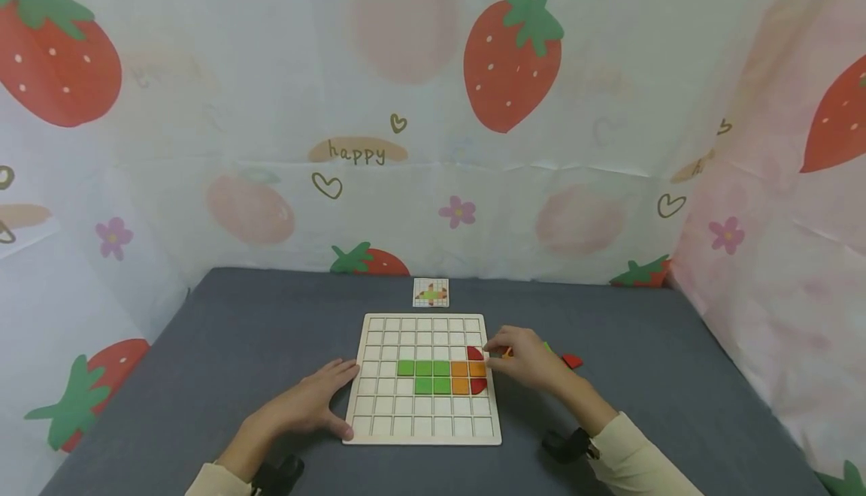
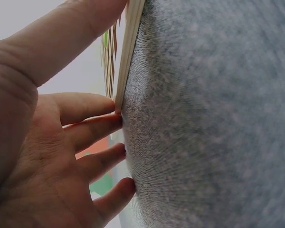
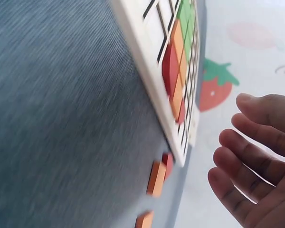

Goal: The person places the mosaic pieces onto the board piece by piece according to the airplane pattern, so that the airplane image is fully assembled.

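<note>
A pale wooden grid board (image 1: pixel 386 406) lies on the table with green squares (image 1: pixel 423 368), orange squares (image 1: pixel 460 385) and two red rounded pieces (image 1: pixel 477 385) set in its middle rows toward the right. My left hand (image 1: pixel 307 400) rests along the board's left edge, thumb by the near corner, fingertips at its side in the left wrist view. Over the right edge hovers my right hand (image 1: pixel 528 358), its fingers loosely bent beside the orange and red pieces. The right wrist view shows nothing between those fingers (image 3: pixel 228 137).
Loose pieces lie right of the board, partly hidden by my right hand: a red one (image 1: pixel 572 361), a green one (image 1: pixel 546 346) and orange blocks (image 3: pixel 156 178). Behind the board sits a small pattern card (image 1: pixel 431 293). A strawberry-print curtain (image 1: pixel 433 210) hangs along the dark table's back edge.
</note>
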